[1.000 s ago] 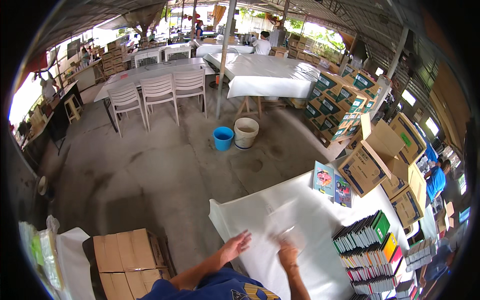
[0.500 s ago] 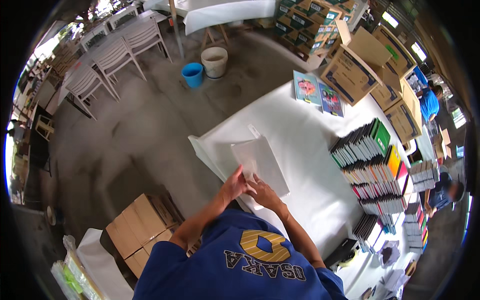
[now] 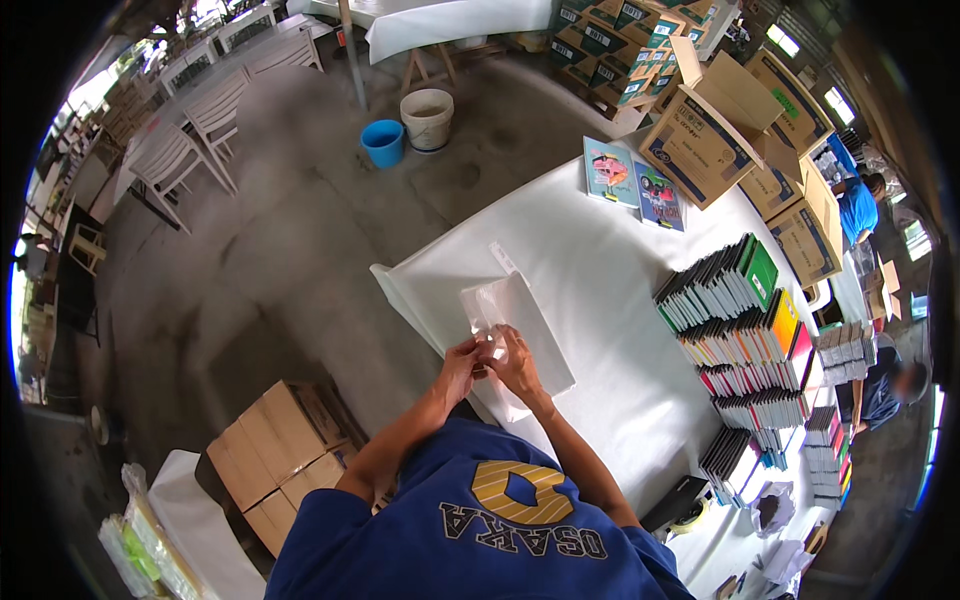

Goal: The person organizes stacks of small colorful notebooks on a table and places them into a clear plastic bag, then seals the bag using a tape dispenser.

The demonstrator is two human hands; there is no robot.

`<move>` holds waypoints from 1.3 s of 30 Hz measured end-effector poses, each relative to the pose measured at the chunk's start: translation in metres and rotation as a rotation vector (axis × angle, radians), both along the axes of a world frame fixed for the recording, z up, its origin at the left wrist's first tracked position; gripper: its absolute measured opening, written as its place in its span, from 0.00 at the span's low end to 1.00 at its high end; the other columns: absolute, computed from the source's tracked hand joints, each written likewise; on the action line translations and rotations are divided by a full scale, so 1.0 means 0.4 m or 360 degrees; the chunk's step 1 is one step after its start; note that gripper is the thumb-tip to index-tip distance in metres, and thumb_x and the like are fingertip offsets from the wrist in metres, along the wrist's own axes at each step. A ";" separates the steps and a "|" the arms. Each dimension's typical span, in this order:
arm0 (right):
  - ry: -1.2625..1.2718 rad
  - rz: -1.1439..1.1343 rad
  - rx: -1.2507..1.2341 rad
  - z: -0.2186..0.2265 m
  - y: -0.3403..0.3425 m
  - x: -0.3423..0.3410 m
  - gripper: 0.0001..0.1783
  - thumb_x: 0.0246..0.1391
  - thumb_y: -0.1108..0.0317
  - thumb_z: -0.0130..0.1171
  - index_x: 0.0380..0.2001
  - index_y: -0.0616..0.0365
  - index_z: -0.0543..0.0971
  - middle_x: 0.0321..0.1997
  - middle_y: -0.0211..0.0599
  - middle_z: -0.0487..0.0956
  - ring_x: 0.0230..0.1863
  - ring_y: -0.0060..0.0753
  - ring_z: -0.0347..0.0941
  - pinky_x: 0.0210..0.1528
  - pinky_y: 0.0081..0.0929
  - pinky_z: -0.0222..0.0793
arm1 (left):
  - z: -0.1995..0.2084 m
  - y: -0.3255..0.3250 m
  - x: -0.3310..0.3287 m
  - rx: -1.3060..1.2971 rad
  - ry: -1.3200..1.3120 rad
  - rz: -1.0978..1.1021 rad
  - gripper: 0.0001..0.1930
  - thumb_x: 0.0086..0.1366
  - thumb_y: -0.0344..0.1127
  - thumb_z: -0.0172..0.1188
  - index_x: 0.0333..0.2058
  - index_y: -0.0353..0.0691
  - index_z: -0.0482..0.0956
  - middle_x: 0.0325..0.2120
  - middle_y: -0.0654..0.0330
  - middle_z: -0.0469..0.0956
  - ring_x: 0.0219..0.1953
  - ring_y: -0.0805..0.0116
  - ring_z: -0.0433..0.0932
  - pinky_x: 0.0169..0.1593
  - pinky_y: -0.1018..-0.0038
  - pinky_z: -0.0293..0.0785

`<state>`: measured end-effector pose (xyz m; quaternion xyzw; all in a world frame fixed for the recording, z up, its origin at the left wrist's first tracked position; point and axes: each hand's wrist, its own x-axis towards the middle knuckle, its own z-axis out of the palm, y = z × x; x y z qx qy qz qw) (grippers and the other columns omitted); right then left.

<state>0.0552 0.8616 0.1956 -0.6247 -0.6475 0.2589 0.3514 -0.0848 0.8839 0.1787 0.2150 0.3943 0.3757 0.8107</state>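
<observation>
A clear plastic bag (image 3: 486, 300) lies over a flat whitish stack (image 3: 541, 335) near the front left edge of the white-covered table. My left hand (image 3: 461, 368) is closed on the bag's near part, fingertips pinched together. Close beside it, my right hand (image 3: 517, 366) also pinches the film, its fingers bent and almost meeting the left ones. The plastic gleams between the two hands. Whether the stack beneath is more bags or sheets, I cannot tell.
Rows of notebooks (image 3: 745, 340) stand at the right of the table. Two picture-covered books (image 3: 610, 172) lie at the far edge beside an open cardboard box (image 3: 695, 150). Closed cartons (image 3: 275, 435) stand at lower left; a blue bucket (image 3: 383, 145) is on the floor.
My hands have drawn slightly apart at the fingertips, and the clear film is now lifted and bunched between them. The right hand has moved up a little.
</observation>
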 end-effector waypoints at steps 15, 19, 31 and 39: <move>0.0519 0.0128 -0.0371 0.031 0.008 0.079 0.39 0.44 0.68 0.67 0.61 0.59 0.64 0.55 0.53 0.75 0.55 0.48 0.74 0.51 0.35 0.73 | 0.025 -0.011 0.008 -0.0044 0.0088 -0.0120 0.17 0.65 0.44 0.60 0.50 0.45 0.77 0.22 0.71 0.70 0.22 0.79 0.68 0.32 0.72 0.78; 0.0567 0.0115 -0.0360 0.044 0.006 0.077 0.38 0.46 0.68 0.65 0.61 0.59 0.63 0.54 0.52 0.75 0.54 0.48 0.74 0.51 0.36 0.73 | 0.085 -0.001 0.025 0.0034 0.0310 -0.0183 0.17 0.65 0.42 0.59 0.51 0.44 0.76 0.31 0.68 0.77 0.30 0.77 0.75 0.35 0.72 0.79; 0.0157 0.0053 -0.0034 0.039 0.002 0.151 0.22 0.57 0.73 0.52 0.56 0.58 0.69 0.38 0.43 0.80 0.36 0.34 0.75 0.38 0.29 0.70 | 0.123 0.023 0.050 0.0370 0.0667 -0.0370 0.12 0.63 0.38 0.59 0.44 0.42 0.80 0.32 0.69 0.76 0.36 0.78 0.74 0.38 0.73 0.78; 0.1568 -0.0082 -0.0455 0.209 -0.024 0.242 0.13 0.55 0.76 0.45 0.43 0.67 0.75 0.34 0.28 0.75 0.34 0.19 0.70 0.39 0.20 0.68 | 0.099 0.083 -0.001 0.0314 0.0349 -0.0295 0.15 0.62 0.36 0.58 0.47 0.42 0.76 0.38 0.65 0.76 0.41 0.75 0.74 0.37 0.72 0.77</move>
